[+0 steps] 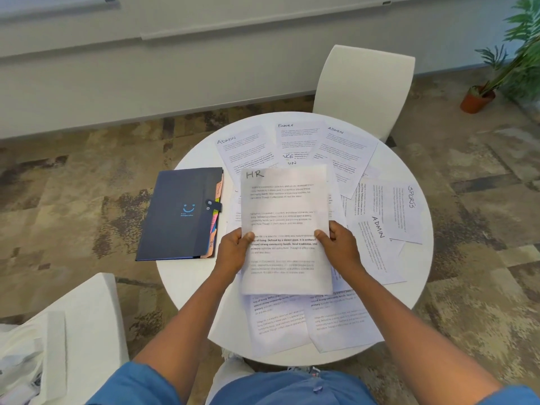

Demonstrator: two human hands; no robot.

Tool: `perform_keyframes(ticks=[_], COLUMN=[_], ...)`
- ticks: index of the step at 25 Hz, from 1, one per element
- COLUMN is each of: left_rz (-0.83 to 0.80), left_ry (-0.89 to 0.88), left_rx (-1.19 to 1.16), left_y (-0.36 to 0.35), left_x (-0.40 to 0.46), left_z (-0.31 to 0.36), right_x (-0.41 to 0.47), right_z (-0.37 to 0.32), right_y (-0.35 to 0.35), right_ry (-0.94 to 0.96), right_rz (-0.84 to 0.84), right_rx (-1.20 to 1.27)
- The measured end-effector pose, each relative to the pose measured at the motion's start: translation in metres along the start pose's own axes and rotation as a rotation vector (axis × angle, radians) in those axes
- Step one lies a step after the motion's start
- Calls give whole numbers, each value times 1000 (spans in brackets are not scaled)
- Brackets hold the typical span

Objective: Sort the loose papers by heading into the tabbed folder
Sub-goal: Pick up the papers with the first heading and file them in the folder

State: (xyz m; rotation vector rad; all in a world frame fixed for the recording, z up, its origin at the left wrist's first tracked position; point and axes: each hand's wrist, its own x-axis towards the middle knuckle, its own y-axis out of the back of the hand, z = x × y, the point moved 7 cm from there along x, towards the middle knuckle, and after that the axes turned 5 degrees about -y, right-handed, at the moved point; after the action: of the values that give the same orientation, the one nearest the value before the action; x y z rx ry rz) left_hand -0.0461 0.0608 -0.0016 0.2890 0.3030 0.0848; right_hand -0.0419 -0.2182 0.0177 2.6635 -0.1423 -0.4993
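Note:
Both hands hold up a sheet headed HR (285, 206) above the round white table (187, 282). My left hand (233, 252) pinches its left edge, thumb on the front. My right hand (339, 247) pinches the right edge the same way. A dark blue tabbed folder (178, 214) lies closed at the table's left edge, its snap strap fastened and coloured tabs sticking out on its right side. Loose sheets lie scattered on the table: two headed ADMIN (248, 150) (344, 150), one FINANCE (295, 138), one SPORTS (406, 211), another ADMIN (374, 247), and more under the held sheet.
A white chair (365, 89) stands behind the table. A second white chair (84, 323) is at my lower left with a bag on it. A potted plant (479, 97) sits on the patterned carpet at the far right.

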Motion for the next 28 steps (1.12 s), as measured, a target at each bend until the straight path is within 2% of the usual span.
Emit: perform_keyframes(ticks=[4,12,19,21,25,28], left_rz=[-6,-13,-70,-55,94,149], left_ry=[85,173,208,219,184,177], left_rx=[-12,-92,-25,80,671,815], left_y=[4,15,27,36,73,93], left_x=[0,-4,10,18,34,45], left_z=[-9,-27,-42,-44,-40,-44], right_x=[0,-2,1,2,8,13], right_z=[10,24,23,21,19,21], right_y=[-11,-30,-43,-46,-47,-47], right_ry=[-105,-200,-237,-242,-253,-261], right_rz=[-87,-229,-246,-229,-179,-149], right_rx=[84,165,208,221,217,211])
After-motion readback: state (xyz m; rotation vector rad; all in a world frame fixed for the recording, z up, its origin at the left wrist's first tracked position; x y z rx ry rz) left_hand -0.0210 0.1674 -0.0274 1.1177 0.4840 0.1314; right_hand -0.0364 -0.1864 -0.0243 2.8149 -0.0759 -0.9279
